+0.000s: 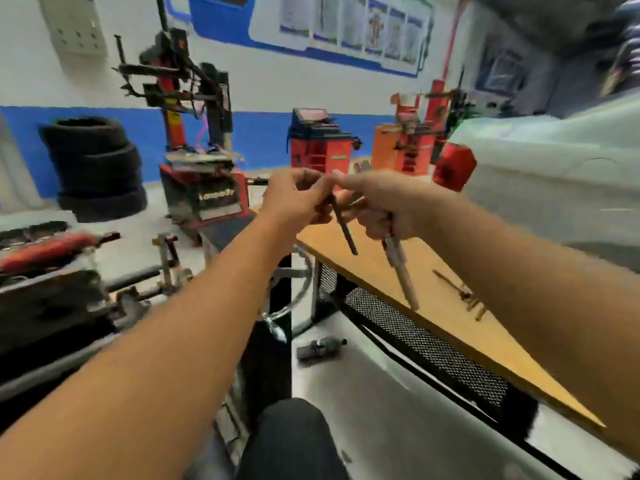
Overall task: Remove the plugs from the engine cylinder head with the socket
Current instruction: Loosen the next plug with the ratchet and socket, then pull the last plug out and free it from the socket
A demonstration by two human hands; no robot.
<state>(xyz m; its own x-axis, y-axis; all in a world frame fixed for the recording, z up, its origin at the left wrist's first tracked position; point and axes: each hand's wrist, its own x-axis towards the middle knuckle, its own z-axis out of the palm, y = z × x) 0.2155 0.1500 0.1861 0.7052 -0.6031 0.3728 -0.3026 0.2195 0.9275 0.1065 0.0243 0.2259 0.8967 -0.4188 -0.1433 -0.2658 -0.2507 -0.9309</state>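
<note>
Head view: left hand (pixel 298 199) pinches a dark rod (pixel 343 225) by its top, the rod slanting down-right; right hand (pixel 384 206), just beside, grips a plug (pixel 401 271) (or socket, blurred) that hangs parallel above the bench (pixel 446 306).

Workshop interior, frame motion-blurred. Wall (pixel 277 88) white above, blue band below; posters (pixel 353 22) up high. Stacked tyres (pixel 95 168) at left on pale floor (pixel 398 403). Red tyre-changing machines (pixel 204 161) along the wall. Wooden bench top (pixel 446 306) at right, black mesh panel (pixel 415 337) beneath.
</note>
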